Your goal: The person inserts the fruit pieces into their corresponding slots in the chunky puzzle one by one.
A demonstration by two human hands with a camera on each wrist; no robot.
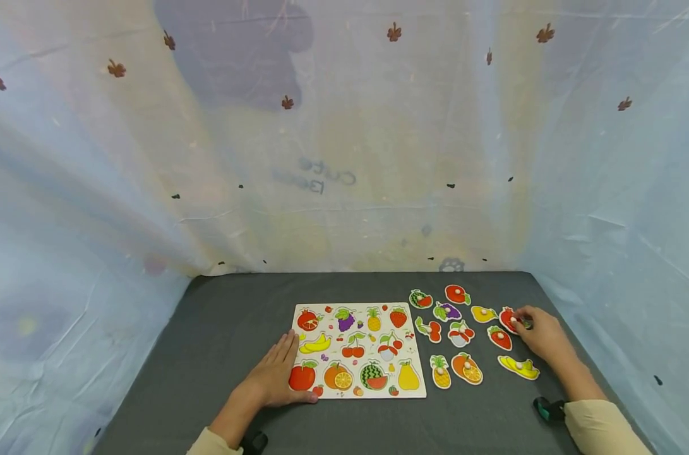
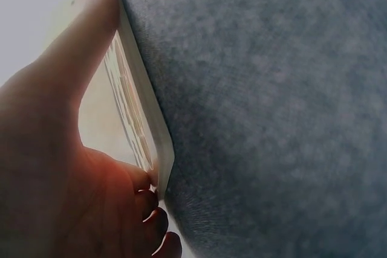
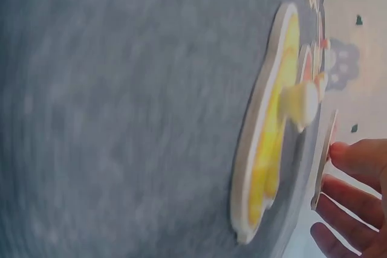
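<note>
Board: white, printed with rows of fruit, lying flat on the dark grey tabletop, to the left of the loose pieces
Left hand: fingers extended over the board's left edge, thumb along its near edge by the corner, resting on it
Right hand: thumb and fingertips pinching the pomegranate piece
Pomegranate piece: on the right side of the group, just beside the pear piece, seen edge-on in the right wrist view; cannot tell whether it touches the tabletop
Near the pinch: strawberry piece just beside, banana piece closer to the person, its round knob upward
Far side: watermelon piece and apple piece, with the grape piece between and slightly nearer
Near side: pineapple piece beside the board, orange piece right of it
Curtain: pale, with brown leaf shapes, behind the tabletop
</note>
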